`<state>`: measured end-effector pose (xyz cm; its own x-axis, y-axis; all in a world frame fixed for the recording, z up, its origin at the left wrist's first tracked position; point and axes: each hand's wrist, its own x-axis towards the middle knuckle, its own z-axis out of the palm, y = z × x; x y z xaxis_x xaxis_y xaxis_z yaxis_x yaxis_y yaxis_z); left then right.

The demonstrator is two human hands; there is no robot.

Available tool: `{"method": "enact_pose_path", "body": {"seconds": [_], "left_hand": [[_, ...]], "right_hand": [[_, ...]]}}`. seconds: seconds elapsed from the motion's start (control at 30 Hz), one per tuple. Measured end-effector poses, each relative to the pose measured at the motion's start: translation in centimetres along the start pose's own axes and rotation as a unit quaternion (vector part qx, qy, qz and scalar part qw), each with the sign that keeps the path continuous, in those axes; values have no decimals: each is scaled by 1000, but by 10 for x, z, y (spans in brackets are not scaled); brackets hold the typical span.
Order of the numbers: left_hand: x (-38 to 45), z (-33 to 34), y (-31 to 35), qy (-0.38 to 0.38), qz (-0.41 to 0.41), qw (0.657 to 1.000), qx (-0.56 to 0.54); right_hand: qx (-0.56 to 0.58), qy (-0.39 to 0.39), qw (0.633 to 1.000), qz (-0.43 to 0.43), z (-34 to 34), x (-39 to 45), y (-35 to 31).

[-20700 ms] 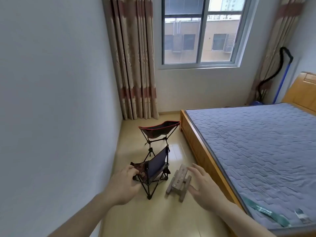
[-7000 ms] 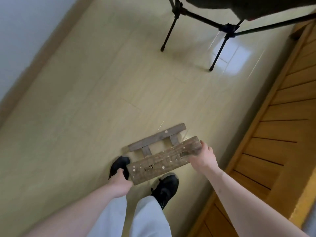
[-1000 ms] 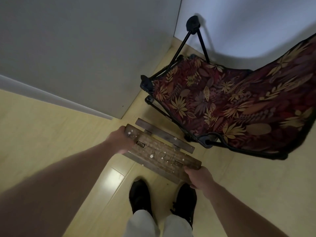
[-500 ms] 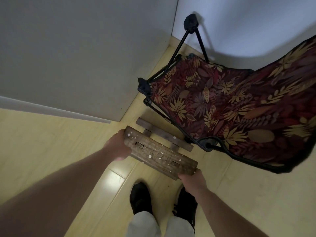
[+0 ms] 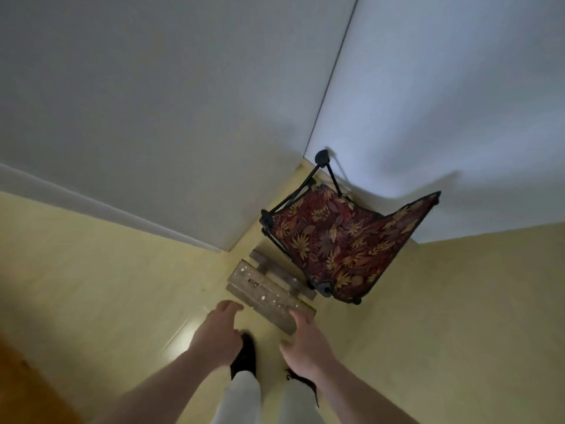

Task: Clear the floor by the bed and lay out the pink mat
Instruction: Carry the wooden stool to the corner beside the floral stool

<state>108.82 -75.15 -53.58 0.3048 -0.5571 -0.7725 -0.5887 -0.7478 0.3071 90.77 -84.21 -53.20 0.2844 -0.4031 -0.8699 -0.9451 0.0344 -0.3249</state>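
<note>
A small, paint-speckled wooden stool [image 5: 269, 295] stands on the pale floor in a dim corner, right beside a folding camp chair [image 5: 342, 246] with dark red leaf-print fabric. My left hand [image 5: 218, 333] hovers just short of the stool's near left end, fingers relaxed and holding nothing. My right hand [image 5: 307, 342] is above the stool's near right end, fingers loose and off the wood. No pink mat is in view.
Two grey walls meet behind the chair, with a white baseboard [image 5: 101, 206] running along the left wall. My black shoes [image 5: 244, 356] stand just behind the stool. Bare yellowish floor spreads left and right; a brown wooden edge [image 5: 27, 390] shows bottom left.
Both hands have let go of the stool, which now rests on the floor by the chair. The hands have drawn back and the view has risen away from the corner.
</note>
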Motion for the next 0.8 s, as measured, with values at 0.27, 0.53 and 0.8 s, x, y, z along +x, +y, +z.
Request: {"method": "enact_pose_path", "body": {"seconds": [0.27,0.53,0.8], "left_hand": [[-168,-54,21,75,-66,993,-63],[-322,11,54,175,-186,946,-201],[-444,101,47,257,-299,861,-322]], "right_hand": [[-116,-2,990,-84,-74,-151,-27],[-277,-49,939,-196,-81,-233,-8],[-446,-82,841,-294,-42,-281,-26]]}}
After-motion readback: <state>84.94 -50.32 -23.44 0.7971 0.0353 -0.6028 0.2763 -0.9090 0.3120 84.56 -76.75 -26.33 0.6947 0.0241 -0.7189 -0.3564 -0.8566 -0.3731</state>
